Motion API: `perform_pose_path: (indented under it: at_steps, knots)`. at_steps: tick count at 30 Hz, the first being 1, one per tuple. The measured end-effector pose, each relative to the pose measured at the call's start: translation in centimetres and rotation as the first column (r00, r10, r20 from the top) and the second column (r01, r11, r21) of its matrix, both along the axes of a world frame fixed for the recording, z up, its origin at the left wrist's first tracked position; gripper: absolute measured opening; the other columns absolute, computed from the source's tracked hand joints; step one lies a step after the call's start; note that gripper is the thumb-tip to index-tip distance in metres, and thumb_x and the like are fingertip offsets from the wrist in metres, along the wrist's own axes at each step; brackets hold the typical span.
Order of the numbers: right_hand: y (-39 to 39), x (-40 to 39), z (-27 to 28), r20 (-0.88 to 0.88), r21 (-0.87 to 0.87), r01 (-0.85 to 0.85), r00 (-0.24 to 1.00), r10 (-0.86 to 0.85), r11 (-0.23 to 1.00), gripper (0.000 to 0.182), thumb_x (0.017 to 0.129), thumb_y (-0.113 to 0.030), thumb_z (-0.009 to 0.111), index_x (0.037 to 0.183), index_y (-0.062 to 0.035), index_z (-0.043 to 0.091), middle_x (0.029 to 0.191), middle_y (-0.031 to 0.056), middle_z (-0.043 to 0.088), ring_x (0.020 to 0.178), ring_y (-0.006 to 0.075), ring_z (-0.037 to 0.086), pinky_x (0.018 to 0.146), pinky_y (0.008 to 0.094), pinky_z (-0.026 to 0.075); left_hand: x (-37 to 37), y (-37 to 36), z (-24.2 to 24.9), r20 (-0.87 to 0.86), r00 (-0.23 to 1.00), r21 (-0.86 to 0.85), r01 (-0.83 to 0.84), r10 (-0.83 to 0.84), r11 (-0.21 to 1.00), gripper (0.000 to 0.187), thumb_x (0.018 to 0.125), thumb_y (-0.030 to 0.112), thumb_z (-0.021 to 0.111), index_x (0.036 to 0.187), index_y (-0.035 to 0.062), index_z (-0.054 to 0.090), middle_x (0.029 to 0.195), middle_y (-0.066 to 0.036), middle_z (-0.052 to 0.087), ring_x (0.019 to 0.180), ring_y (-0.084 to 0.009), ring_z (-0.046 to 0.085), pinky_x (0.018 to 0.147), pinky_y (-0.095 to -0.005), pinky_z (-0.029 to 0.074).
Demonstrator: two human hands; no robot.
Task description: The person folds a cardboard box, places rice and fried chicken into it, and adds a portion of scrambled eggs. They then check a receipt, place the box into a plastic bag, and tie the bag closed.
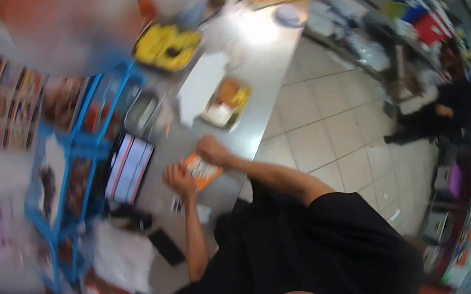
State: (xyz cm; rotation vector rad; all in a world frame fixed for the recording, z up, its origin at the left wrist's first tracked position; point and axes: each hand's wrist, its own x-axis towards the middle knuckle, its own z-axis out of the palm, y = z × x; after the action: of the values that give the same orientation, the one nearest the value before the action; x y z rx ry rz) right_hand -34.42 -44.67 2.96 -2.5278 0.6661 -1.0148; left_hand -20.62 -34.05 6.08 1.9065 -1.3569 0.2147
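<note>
Orange packet (201, 170), blurred, half-hidden under hands

An orange packet (201, 171) lies on a grey steel counter (264, 57) beside a blue rack (81, 145), a yellow tray (167, 47) and a black-sleeved person.

The person wears a plain black short-sleeved cotton shirt (331, 246), loose over the torso; its sleeve ends above the elbow, leaving both forearms bare. The left hand (179, 179) and the right hand (213, 150) are bare, without gloves; no watch or ring can be made out in the blur.
</note>
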Motion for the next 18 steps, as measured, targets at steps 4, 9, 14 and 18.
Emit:
perform_pose_path:
  at_steps: [4,9,14,18]
  knots:
    - [-0.7,-0.2,-0.2,-0.23,-0.027,0.04,0.972,-0.046,0.999,0.011,0.072,-0.015,0.063,0.08,-0.0082,0.063,0.077,0.0101,0.053,0.079,0.0299,0.05,0.073,0.0427,0.039,0.1,-0.1,1.0,0.035,0.999,0.036,-0.003,0.002,0.999,0.018,0.089,0.017,0.056,0.076,0.006,0.06,0.077,-0.011,0.055,0.077,-0.0314,0.053,0.074,-0.0449,0.041]
    - [-0.4,0.7,2.1,-0.026,0.121,-0.016,0.999,0.019,0.993,0.014,0.083,-0.015,0.064,0.083,-0.0033,0.056,0.069,0.0165,0.056,0.067,0.0383,0.054,0.061,0.0479,0.041,-1.1,0.9,1.1,-0.148,0.96,0.269,0.269,-0.236,0.925,0.084,0.067,0.045,0.076,0.132,0.0038,0.042,0.126,-0.017,0.049,0.123,-0.0318,0.041,0.104,-0.0587,0.022]
    - [0.0,0.6,3.6,-0.103,0.45,0.041,0.995,0.006,0.892,0.037,0.084,-0.018,0.068,0.108,-0.0015,0.045,0.073,0.019,0.061,0.065,0.0391,0.059,0.058,0.0457,0.044,-1.2,1.1,1.5,-0.07,0.962,0.497,0.263,-0.264,0.827,0.111,0.039,0.05,0.088,0.129,0.0021,0.043,0.122,-0.014,0.049,0.122,-0.0292,0.04,0.102,-0.062,0.02]
    - [1.4,0.4,5.2,-0.03,0.712,0.013,0.999,0.013,0.702,0.024,0.088,-0.013,0.065,0.103,-0.003,0.05,0.063,0.0095,0.059,0.056,0.0157,0.058,0.049,0.0313,0.043,-1.2,2.4,3.5,-0.162,0.94,0.457,0.34,-0.299,0.822,0.101,0.038,0.035,0.086,0.125,0.0024,0.046,0.114,-0.014,0.05,0.112,-0.0282,0.044,0.098,-0.0538,0.025]
